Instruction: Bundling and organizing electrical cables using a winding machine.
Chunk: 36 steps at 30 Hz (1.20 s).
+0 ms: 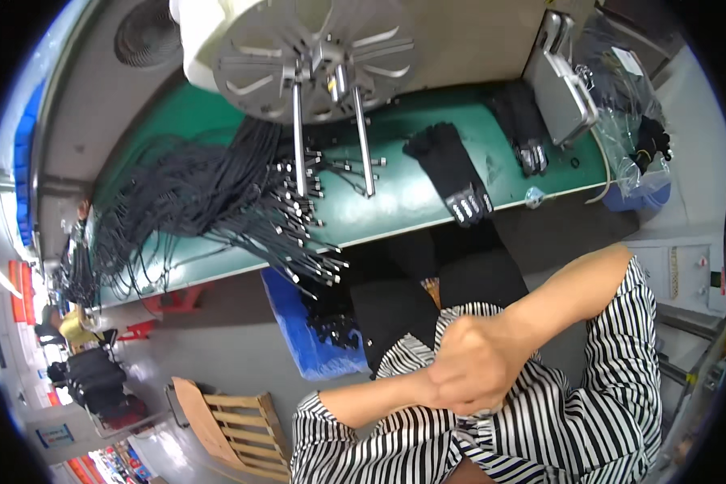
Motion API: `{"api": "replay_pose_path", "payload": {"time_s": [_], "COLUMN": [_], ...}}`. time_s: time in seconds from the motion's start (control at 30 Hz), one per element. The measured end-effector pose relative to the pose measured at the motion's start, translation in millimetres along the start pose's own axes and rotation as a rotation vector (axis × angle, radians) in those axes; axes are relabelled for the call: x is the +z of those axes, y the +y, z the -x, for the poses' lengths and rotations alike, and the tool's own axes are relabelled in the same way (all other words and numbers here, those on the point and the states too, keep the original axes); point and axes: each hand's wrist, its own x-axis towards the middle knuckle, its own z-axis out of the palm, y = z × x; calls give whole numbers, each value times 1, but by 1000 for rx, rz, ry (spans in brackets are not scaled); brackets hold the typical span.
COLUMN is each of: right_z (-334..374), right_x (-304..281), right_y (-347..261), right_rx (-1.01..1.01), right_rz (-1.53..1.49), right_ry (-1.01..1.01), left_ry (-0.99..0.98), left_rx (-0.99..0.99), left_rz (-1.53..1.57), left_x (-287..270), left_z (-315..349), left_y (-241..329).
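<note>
My right hand (482, 355) and left hand (440, 394) are brought together in front of my striped shirt, above my lap. The right one is closed, its fingers curled over the left. Most of the left hand is covered, so its fingers do not show. No tool or part can be seen between them. Nearest on the green table (387, 206) lies a bundle of black cables (448, 173), with white-printed ends at the table's front edge. Farther left spreads a large loose pile of black cables (210, 181) with silvery connector tips, some hanging over the edge.
Above the table stands a winding machine with a round metal disc (315, 60) and two rods pointing down. Another black bundle (524, 121) lies beside a grey metal device (561, 81). A blue bag-lined bin (323, 347) holds black parts below. A wooden slatted seat (246, 427) stands lower left.
</note>
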Motion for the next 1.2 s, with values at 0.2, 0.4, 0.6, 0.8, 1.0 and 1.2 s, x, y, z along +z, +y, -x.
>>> {"api": "replay_pose_path", "payload": {"time_s": [0.2, 0.4, 0.6, 0.8, 1.0, 1.2], "right_z": [-19, -7, 12, 46, 54, 32], "right_x": [-7, -38, -47, -27, -8, -15], "right_y": [3, 28, 19, 28, 16, 16], "right_rx": [-237, 273, 941, 863, 511, 336], "right_rz": [-80, 131, -132, 101, 598, 848], "right_ry": [-79, -64, 114, -44, -224, -560], "left_ry": [117, 354, 423, 578, 830, 248], "left_rx": [-83, -166, -1, -128, -424, -292], "left_rz": [83, 458, 470, 442, -527, -1272], "left_x": [-13, -28, -57, -65, -115, -90], "left_z": [-15, 5, 0, -8, 3, -21], "left_y": [2, 22, 38, 31, -14, -45]}}
